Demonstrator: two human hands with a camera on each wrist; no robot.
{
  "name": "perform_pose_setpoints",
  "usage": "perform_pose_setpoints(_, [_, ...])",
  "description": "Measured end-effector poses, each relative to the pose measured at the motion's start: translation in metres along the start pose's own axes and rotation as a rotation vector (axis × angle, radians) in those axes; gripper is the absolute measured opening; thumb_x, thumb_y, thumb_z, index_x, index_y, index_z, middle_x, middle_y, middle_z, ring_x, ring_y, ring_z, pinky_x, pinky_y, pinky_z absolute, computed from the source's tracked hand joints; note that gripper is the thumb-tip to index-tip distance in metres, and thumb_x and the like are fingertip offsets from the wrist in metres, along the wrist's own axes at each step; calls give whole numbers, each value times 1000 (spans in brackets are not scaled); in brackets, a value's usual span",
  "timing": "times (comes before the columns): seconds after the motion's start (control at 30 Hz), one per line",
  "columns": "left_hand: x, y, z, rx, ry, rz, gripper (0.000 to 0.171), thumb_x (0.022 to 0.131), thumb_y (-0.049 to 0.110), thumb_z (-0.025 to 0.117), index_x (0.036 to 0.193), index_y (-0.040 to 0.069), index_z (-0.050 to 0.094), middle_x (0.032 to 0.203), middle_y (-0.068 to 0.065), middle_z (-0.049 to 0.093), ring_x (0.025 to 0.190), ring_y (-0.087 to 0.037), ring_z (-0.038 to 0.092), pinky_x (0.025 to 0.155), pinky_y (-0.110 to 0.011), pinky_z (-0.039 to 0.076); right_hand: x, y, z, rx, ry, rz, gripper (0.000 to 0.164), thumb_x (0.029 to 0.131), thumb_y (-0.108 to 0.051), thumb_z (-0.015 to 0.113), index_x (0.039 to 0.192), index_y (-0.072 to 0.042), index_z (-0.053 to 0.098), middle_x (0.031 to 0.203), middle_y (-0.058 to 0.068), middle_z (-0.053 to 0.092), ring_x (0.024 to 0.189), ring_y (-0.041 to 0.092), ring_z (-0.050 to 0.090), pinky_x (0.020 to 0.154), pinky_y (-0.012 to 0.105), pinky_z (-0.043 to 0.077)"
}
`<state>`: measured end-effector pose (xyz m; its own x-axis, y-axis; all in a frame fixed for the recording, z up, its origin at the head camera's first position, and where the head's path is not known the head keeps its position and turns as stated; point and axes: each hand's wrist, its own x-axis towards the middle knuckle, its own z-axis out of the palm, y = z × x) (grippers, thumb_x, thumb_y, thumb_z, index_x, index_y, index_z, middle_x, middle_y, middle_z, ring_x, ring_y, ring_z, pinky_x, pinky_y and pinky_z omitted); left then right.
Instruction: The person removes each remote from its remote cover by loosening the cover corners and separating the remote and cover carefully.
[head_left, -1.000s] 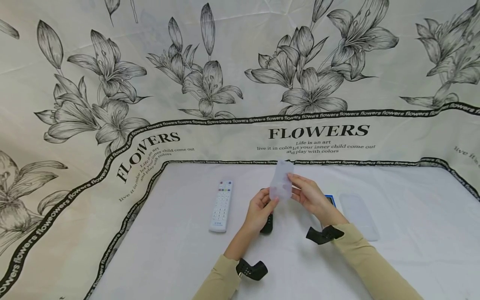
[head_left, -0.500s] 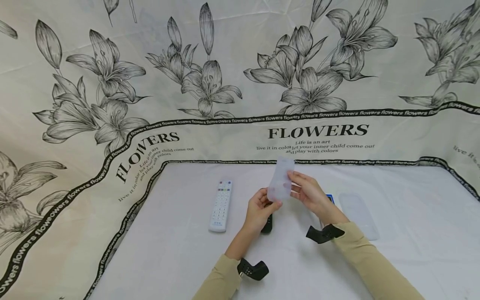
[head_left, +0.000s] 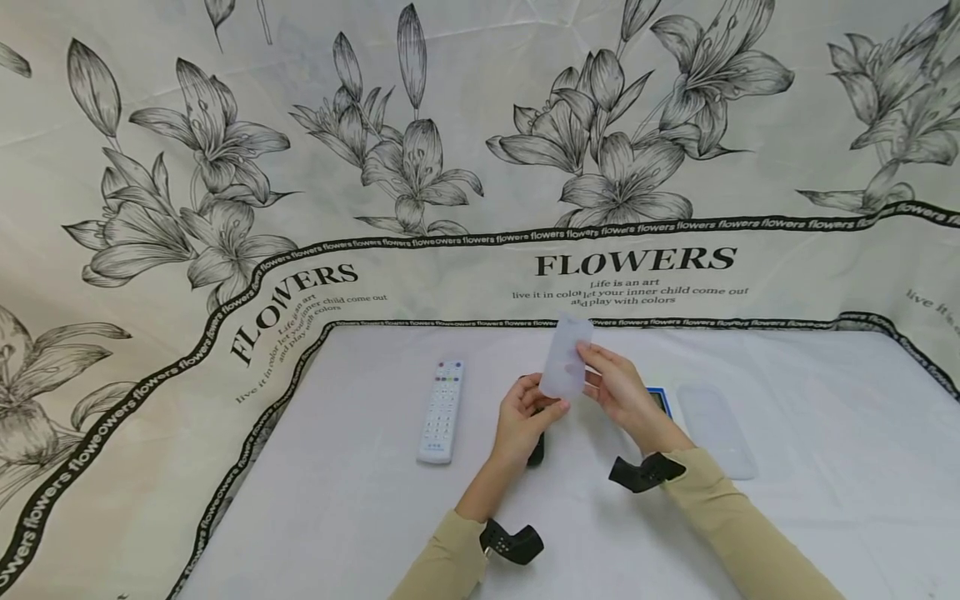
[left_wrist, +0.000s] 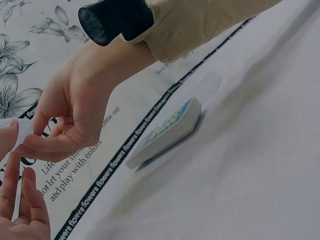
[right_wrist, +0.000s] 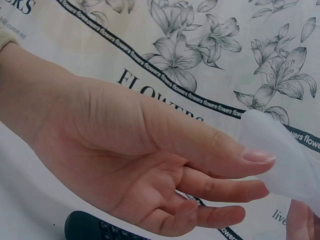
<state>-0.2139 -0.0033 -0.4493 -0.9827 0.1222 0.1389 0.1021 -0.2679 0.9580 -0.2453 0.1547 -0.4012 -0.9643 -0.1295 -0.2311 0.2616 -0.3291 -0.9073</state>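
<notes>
A soft, translucent remote-control cover (head_left: 565,367) is held up between both hands above the table. My right hand (head_left: 621,390) pinches its right edge; the right wrist view shows the thumb lying over the cover (right_wrist: 280,155). At the lower end is my left hand (head_left: 519,421), its thumb and fingers curled about the bottom edge, the fingertips partly hidden behind it. Under the left hand lies a black remote (head_left: 536,452), mostly covered by it. To the left rests a white remote (head_left: 441,412) with several small buttons.
A white device with a blue-edged screen (head_left: 659,398) lies behind the right wrist and shows fully in the left wrist view. Right of it is a flat, translucent cover (head_left: 717,433). A flower-printed cloth (head_left: 637,287) borders the white table (head_left: 337,500) at the back.
The translucent cover has risen slightly and shifted a little right within the hands. My left thumb has slid toward its bottom edge. The remotes on the table have stayed put.
</notes>
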Motion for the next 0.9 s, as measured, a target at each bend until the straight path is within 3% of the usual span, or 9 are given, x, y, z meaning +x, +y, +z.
perform_pose_setpoints(0.13, [1,0,4,-29,73,49,42,80,-8,70,118,-5,51,90,7,65,81,-6,57,72,-16,50,-1,1,2,38,3,15,19,101,-22,48,117,-12,49,87,-12,63,79,0,62,68,13,52])
perform_pose_setpoints(0.27, [1,0,4,-41,78,80,42,79,-11,68,117,-8,49,85,10,65,79,-5,57,72,-16,50,-2,1,3,64,8,38,15,101,-21,48,113,-14,50,88,-11,63,80,1,63,69,13,53])
perform_pose_setpoints(0.6, [0,-2,1,-28,-13,73,40,83,-14,62,118,-9,45,86,5,69,81,-2,60,75,-16,48,-3,-6,-1,99,-8,40,12,100,-20,48,111,-15,50,89,-10,63,82,1,63,73,14,54])
perform_pose_setpoints(0.9, [-4,2,-1,-18,-125,44,53,79,-15,61,128,-9,41,79,20,63,81,0,57,68,-14,45,-4,-7,-5,87,-5,46,13,100,-23,50,112,-17,51,91,-11,62,83,3,63,74,17,54])
